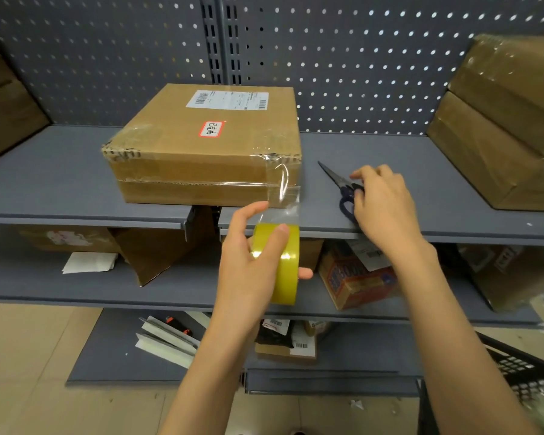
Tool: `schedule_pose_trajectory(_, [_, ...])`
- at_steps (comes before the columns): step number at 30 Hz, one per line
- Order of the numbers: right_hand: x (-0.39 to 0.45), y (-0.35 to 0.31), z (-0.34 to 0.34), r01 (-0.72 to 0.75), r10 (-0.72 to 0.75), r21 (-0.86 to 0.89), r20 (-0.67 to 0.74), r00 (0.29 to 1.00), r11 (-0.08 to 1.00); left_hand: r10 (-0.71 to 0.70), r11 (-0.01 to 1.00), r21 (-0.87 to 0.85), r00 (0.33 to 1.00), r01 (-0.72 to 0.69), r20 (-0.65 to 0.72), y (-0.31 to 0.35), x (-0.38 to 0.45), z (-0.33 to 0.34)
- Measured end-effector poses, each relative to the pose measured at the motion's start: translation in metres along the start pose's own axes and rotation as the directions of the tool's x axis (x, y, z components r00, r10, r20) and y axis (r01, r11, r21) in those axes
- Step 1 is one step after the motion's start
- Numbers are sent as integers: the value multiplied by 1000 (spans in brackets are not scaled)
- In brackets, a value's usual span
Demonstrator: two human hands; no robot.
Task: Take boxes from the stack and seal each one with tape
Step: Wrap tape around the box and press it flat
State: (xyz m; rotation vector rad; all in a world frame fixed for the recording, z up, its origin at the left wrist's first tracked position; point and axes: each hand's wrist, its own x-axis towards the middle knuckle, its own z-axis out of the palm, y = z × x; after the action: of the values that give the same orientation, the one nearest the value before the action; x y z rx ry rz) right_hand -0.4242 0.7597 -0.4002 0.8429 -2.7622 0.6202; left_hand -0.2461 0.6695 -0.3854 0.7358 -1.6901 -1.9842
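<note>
One stiff cardboard box [201, 146] at 12; left hand [252, 262] clamped the slick tape roll [283, 262], film taut; right hand [383, 202] fingers curled onto scissors [343, 189] at 2; take handles

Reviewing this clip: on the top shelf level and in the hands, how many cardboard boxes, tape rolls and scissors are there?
Cardboard boxes: 3, one in the middle and two stacked at right
Tape rolls: 1, yellow, held by the left hand
Scissors: 1, under the right hand
Total: 5
</note>
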Motion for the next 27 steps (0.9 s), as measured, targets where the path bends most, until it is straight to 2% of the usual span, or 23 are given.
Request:
schedule_pose_trajectory(6, [-8,-1,-2,-121,121,-32,4,993,992,-21,1000,-15,1000,21,-10,1,1,1])
schedule_pose_trajectory(8, [-8,0,-1,-135,138,-84,30,990,987,-21,1000,-22,1000,21,-10,2,1,1])
schedule_pose_trajectory(11, [-11,2,-2,-124,128,-74,44,991,989,-34,999,-36,999,33,-10,3,1,1])
schedule_pose_trajectory(14, [-15,8,-13,-124,121,62,44,992,990,-37,998,-45,999,37,-6,3,1,0])
schedule_pose_trajectory(18, [-23,13,-33,-1,-17,308,56,998,951,-29,998,-59,999,28,-14,1,2,0])
schedule_pose_trajectory(23, [-28,3,-32,134,-148,360,13,989,923,-29,998,-61,999,28,-18,0,3,1])
schedule_pose_trajectory(27, [-37,2,-35,83,-108,418,36,994,904,-26,999,-49,999,24,-26,1,2,2])
